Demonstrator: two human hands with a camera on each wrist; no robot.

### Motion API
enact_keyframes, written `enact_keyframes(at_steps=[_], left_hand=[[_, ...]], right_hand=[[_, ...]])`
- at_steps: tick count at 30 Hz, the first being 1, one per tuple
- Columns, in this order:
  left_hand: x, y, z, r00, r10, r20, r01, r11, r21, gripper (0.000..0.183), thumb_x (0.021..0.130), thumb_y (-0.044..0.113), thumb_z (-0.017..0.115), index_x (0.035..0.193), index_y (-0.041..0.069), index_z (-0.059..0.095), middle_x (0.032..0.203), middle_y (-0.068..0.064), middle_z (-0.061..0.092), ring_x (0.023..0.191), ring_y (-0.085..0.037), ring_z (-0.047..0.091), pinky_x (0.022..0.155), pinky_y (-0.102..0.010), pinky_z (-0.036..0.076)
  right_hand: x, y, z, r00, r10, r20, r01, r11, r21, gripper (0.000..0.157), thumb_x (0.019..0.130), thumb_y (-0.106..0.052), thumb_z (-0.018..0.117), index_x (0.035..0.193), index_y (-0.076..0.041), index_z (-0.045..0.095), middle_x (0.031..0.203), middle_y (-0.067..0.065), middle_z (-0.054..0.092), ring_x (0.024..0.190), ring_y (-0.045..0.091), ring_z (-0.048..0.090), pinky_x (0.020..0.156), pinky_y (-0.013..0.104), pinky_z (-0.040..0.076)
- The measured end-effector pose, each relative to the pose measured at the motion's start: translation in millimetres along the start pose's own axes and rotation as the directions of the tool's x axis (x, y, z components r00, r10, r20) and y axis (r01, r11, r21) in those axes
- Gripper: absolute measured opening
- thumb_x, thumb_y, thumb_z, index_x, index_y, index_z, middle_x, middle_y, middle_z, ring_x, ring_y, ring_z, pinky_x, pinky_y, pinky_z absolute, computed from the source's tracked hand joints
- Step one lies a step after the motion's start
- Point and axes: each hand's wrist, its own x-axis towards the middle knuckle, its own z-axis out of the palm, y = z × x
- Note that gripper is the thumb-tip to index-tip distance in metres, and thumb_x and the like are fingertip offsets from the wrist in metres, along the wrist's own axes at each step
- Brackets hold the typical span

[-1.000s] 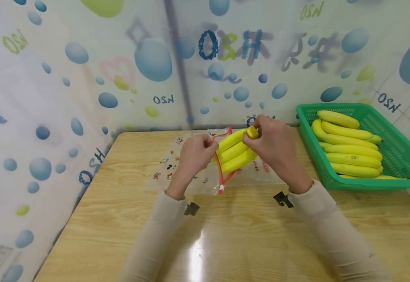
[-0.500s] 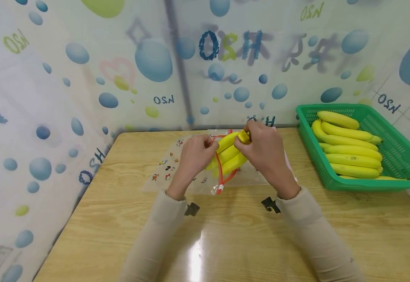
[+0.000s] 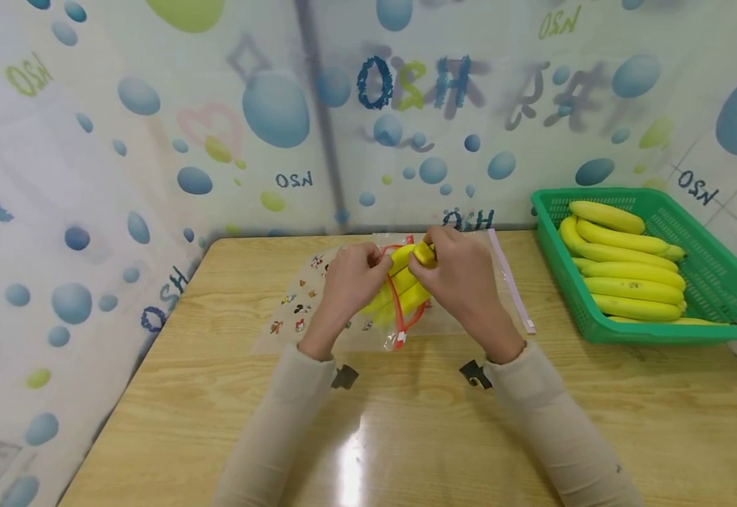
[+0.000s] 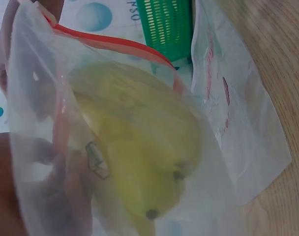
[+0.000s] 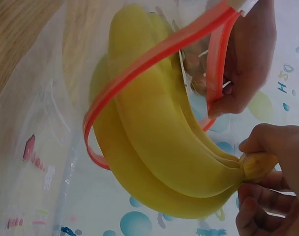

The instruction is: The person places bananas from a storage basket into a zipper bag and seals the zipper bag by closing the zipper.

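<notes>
A bunch of yellow bananas (image 3: 411,289) is partly inside a clear zip bag (image 3: 317,310) printed with small cartoon figures. In the right wrist view, the red zip edge (image 5: 139,73) loops around the bananas. My left hand (image 3: 352,282) pinches the bag's mouth on its left side. Between thumb and fingers, my right hand (image 3: 462,282) grips the stem end (image 5: 258,166) of the bunch, outside the opening. Through the cloudy plastic in the left wrist view, the dark banana tips (image 4: 152,214) point into the bag.
Another clear bag with a lilac zip strip (image 3: 512,282) lies flat to the right, beneath my right hand. A green basket (image 3: 678,331) holding several bananas (image 3: 634,287) stands at the table's right. Behind the wooden table (image 3: 216,394) hangs a patterned backdrop (image 3: 229,141).
My right hand has moved left with the bananas, which are now deeper in the bag. The left hand has stayed at the bag's mouth. More of the lilac strip shows.
</notes>
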Motion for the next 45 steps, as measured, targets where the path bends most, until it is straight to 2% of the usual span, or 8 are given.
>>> enact_keyframes(at_steps=[6, 11, 23, 33, 40, 45], left_hand=[[0.4, -0.7, 2.6, 1.0, 0.007, -0.004, -0.007, 1.0, 0.002, 0.029, 0.098, 0.02, 0.062, 0.071, 0.01, 0.061, 0.058, 0.0, 0.048, 0.049, -0.014, 0.043, 0.047, -0.023, 0.031], [0.0, 0.0, 1.6, 1.0, 0.014, -0.011, -0.015, 1.0, -0.016, 0.028, 0.097, 0.019, 0.061, 0.071, 0.01, 0.061, 0.058, 0.0, 0.049, 0.05, -0.014, 0.043, 0.047, -0.024, 0.031], [-0.3, 1.5, -2.9, 1.0, 0.014, -0.023, -0.015, 0.999, -0.042, 0.025, 0.097, 0.019, 0.06, 0.074, 0.011, 0.063, 0.061, 0.0, 0.052, 0.053, -0.014, 0.045, 0.048, -0.024, 0.032], [0.7, -1.1, -2.3, 0.997, 0.057, -0.053, -0.06, 0.997, -0.054, 0.027, 0.098, 0.02, 0.058, 0.073, 0.012, 0.061, 0.059, 0.0, 0.052, 0.05, -0.014, 0.043, 0.048, -0.025, 0.031], [1.6, -0.1, -1.7, 0.995, 0.077, -0.063, -0.081, 0.995, -0.06, 0.027, 0.098, 0.02, 0.058, 0.073, 0.011, 0.062, 0.062, -0.001, 0.057, 0.052, -0.014, 0.045, 0.049, -0.025, 0.032], [0.5, 0.2, -2.6, 0.993, 0.091, -0.077, -0.096, 0.994, -0.06, 0.027, 0.098, 0.019, 0.058, 0.074, 0.011, 0.063, 0.063, -0.002, 0.06, 0.052, -0.014, 0.046, 0.049, -0.024, 0.033]], right_hand=[[-1.7, -3.6, 5.8, 0.999, -0.035, 0.009, 0.035, 0.999, -0.01, 0.029, 0.088, -0.026, 0.079, 0.093, -0.003, 0.063, 0.084, 0.011, 0.066, 0.064, 0.023, 0.06, 0.06, 0.033, 0.058], [-2.8, -4.4, 9.1, 0.999, -0.035, 0.008, 0.035, 0.999, -0.008, 0.029, 0.088, -0.026, 0.079, 0.092, -0.003, 0.062, 0.08, 0.01, 0.064, 0.06, 0.022, 0.057, 0.057, 0.032, 0.055], [-4.0, -6.4, 15.1, 1.0, -0.027, 0.013, 0.027, 1.0, 0.009, 0.029, 0.089, -0.027, 0.079, 0.093, -0.003, 0.063, 0.079, 0.009, 0.065, 0.062, 0.022, 0.059, 0.059, 0.031, 0.055], [-8.2, -6.1, 23.5, 0.998, -0.046, -0.039, 0.048, 0.998, 0.048, 0.025, 0.089, -0.024, 0.079, 0.091, -0.003, 0.065, 0.079, 0.008, 0.065, 0.06, 0.02, 0.058, 0.056, 0.03, 0.052], [-8.3, -4.4, 30.0, 0.998, -0.022, -0.06, 0.025, 0.998, 0.056, 0.023, 0.088, -0.022, 0.079, 0.089, -0.003, 0.066, 0.076, 0.009, 0.065, 0.059, 0.021, 0.057, 0.055, 0.033, 0.049], [-8.3, -5.1, 32.7, 0.998, -0.008, -0.066, 0.013, 0.997, 0.081, 0.021, 0.087, -0.019, 0.079, 0.092, -0.001, 0.069, 0.077, 0.011, 0.067, 0.06, 0.022, 0.06, 0.056, 0.034, 0.052]])
